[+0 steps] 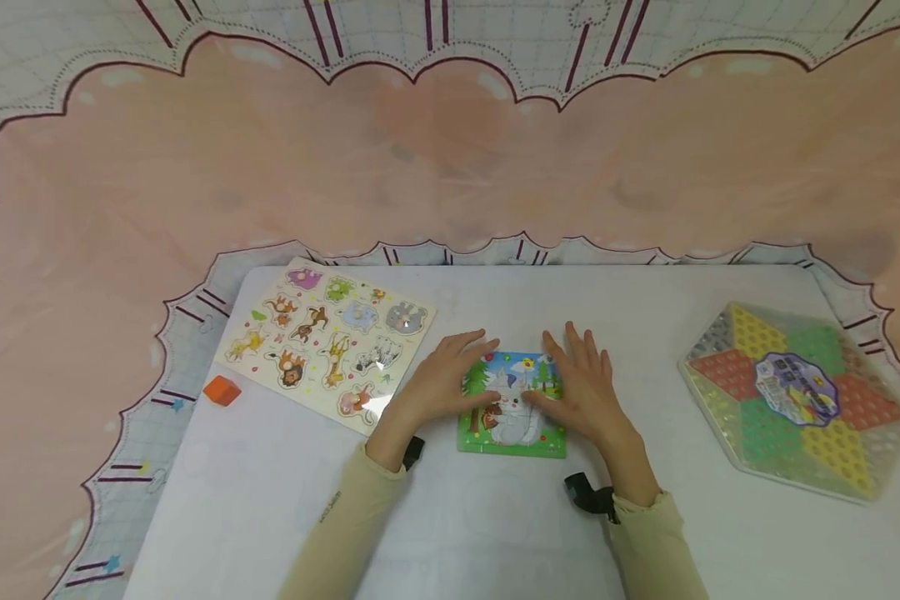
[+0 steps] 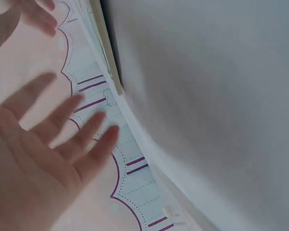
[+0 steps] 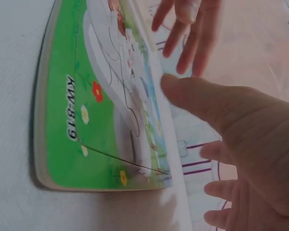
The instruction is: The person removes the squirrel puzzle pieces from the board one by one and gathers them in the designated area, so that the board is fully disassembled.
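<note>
A small jigsaw puzzle (image 1: pixel 516 429) with a green border and a cartoon scene on it lies flat on the white table. My left hand (image 1: pixel 444 377) hovers at its left side, thumb and fingers spread over the edge of the picture. On the opposite side, my right hand (image 1: pixel 587 387) is spread out, its thumb over the middle of the puzzle. Neither hand holds anything. Close up in the right wrist view, the puzzle (image 3: pixel 62 159) shows its printed code and thin seams between pieces. In the left wrist view, the left hand's (image 2: pixel 43 154) fingers are extended and apart.
Left of the hands lies an animal puzzle board (image 1: pixel 318 333), with an orange block (image 1: pixel 222 390) beside its near corner. A hexagonal board game box (image 1: pixel 795 400) in several colours sits at the right of the table (image 1: pixel 495 533). Patterned cloth (image 1: pixel 435 167) surrounds the table.
</note>
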The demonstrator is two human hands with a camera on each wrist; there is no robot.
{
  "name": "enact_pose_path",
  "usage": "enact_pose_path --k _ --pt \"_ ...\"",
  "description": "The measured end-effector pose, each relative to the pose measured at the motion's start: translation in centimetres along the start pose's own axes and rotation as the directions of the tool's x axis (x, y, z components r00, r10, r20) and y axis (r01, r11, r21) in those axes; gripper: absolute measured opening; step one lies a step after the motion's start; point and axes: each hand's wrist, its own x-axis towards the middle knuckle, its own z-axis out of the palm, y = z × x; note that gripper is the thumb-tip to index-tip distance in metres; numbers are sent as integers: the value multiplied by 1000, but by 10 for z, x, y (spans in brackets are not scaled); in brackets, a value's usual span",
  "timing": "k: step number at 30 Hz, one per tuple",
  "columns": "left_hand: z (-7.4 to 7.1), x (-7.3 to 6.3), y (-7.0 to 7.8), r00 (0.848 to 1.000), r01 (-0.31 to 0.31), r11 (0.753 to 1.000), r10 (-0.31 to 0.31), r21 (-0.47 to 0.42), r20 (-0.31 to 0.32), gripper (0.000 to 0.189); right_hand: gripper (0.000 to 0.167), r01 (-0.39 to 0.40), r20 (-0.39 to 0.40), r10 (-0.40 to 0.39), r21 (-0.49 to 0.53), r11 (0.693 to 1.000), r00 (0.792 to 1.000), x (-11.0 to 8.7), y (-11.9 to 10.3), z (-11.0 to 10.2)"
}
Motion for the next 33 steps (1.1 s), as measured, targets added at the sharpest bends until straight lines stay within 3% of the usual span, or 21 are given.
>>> enact_pose_path --k 8,14,19,33 --pt "-13 16 -13 990 -79 996 82 -29 114 60 77 12 16 -12 21 1000 1000 3 2 -1" --pt "-10 9 -20 985 -97 995 101 -35 139 61 67 19 13 -19 25 1000 1000 6 7 -1" --pt "-5 0 -15 983 -91 996 93 -21 160 66 62 16 11 -16 24 1000 1000 4 9 -4" --pt "2 -6 -4 974 -125 983 95 134 206 67 45 33 -44 -30 79 996 999 2 20 -4"
